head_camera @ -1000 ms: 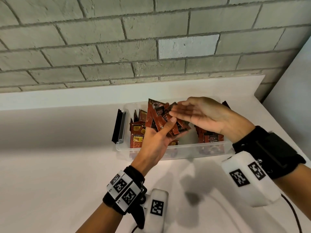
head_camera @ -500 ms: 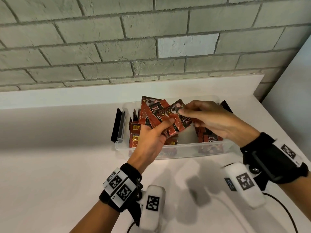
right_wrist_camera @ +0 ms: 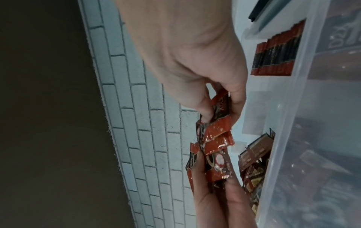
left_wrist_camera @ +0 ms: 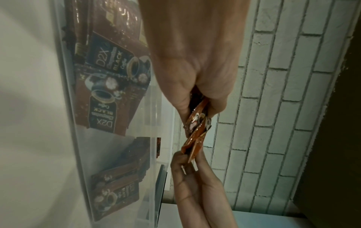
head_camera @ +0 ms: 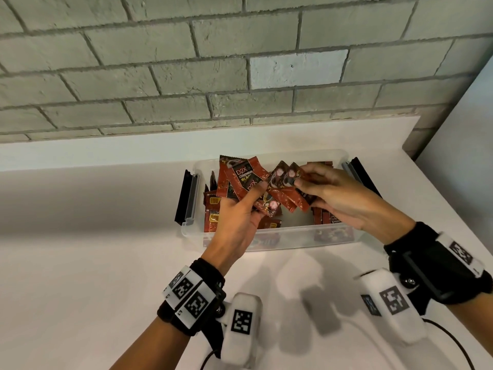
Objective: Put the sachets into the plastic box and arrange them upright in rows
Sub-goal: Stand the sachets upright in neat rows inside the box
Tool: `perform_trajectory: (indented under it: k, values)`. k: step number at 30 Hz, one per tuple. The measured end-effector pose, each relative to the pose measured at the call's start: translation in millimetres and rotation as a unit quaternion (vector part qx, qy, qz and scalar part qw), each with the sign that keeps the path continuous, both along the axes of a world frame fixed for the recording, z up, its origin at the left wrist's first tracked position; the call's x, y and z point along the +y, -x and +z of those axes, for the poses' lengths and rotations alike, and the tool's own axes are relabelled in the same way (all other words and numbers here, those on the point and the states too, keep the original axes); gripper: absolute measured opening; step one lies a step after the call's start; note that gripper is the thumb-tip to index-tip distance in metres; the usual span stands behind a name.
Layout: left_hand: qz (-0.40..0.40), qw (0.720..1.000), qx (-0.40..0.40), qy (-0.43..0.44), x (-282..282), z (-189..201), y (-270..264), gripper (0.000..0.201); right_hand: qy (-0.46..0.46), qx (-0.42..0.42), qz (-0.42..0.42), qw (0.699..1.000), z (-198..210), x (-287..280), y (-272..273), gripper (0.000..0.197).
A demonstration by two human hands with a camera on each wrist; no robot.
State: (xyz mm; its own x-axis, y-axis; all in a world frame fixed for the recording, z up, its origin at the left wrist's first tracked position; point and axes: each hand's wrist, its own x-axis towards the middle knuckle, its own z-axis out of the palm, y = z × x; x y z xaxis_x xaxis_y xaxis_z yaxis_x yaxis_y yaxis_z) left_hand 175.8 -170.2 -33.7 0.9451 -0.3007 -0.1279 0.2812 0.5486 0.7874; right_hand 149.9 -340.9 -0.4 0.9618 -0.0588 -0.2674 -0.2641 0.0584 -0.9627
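Above the plastic box (head_camera: 269,240) on the desk (head_camera: 80,263), the left hand (head_camera: 237,222) grips a fan of sachets (head_camera: 241,177); at its 3 o'clock, the right hand (head_camera: 338,196) pinches two sachets (head_camera: 286,180).

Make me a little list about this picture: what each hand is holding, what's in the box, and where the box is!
left hand: grips a fanned bunch of red sachets above the box
right hand: pinches a few sachets pulled from that bunch
box: clear plastic, lid off, on the white counter
inside the box: sachets standing at the left and right ends, gap in the middle
behind: grey brick wall
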Motion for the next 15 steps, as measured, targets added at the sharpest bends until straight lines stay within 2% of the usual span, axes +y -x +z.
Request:
perform_trajectory:
  k: [4, 6, 7, 8, 10, 11, 13, 15]
  values:
    - [-0.011, 1.000, 0.000, -0.015, 1, 1, 0, 0.018, 0.014, 0.012, 0.030, 0.999, 1, -2, 0, 0.021]
    - [-0.028, 0.999, 0.005, -0.036, 3, 2, -1, 0.021, 0.094, -0.030, 0.051, 0.994, 9, -9, -2, 0.020]
    - [-0.038, 0.998, 0.008, -0.049, 5, 2, -2, 0.024, 0.176, -0.061, 0.074, 0.980, 15, -14, -3, 0.021]
    - [-0.049, 0.997, 0.012, -0.059, 6, 3, -2, 0.028, 0.275, -0.092, 0.112, 0.950, 22, -16, -4, 0.023]
    - [-0.075, 0.995, 0.007, -0.071, 7, 4, -3, 0.030, 0.437, -0.136, 0.201, 0.866, 35, -15, -6, 0.028]
    - [-0.092, 0.993, -0.002, -0.072, 7, 6, -2, 0.029, 0.474, -0.150, 0.234, 0.836, 39, -12, -7, 0.030]
    - [-0.120, 0.990, -0.019, -0.068, 5, 9, -1, 0.029, 0.494, -0.164, 0.270, 0.810, 46, -4, -10, 0.036]
    - [-0.135, 0.988, -0.038, -0.069, 4, 11, 0, 0.029, 0.490, -0.168, 0.276, 0.810, 49, 5, -10, 0.051]
